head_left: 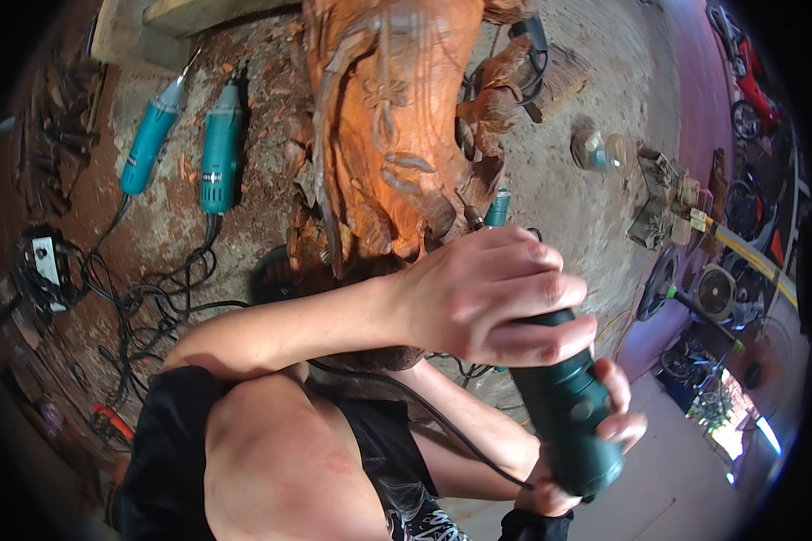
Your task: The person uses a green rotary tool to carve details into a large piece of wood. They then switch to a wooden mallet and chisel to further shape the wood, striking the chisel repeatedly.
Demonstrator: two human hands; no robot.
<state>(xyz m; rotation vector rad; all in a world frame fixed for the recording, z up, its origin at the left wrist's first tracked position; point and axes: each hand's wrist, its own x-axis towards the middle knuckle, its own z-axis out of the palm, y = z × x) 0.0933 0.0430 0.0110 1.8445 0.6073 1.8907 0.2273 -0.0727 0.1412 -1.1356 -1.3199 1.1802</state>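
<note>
A dark green die grinder [564, 406] is held in both of my hands. My left hand [496, 298] wraps over its front part, the left forearm crossing from the left. At the grinder's rear, the fingers of my right hand [618, 415] curl around the body. The collet and thin bit [472, 215] show just beyond my left hand, tip close to the lower right side of an orange-brown wood carving [397, 117]. Whether the tip touches the wood I cannot tell. Carved flowers and folds cover the carving. A black cord [433, 410] runs to the grinder's rear end.
Two teal die grinders [221, 153] [149, 140] lie on the floor at left, above tangled black cords [144, 311] and a white control box [47, 261]. Another teal tool [498, 207] is partly hidden behind my left hand. A glass jar [591, 149], a fan [717, 290] and a red motorbike [756, 90] are at right.
</note>
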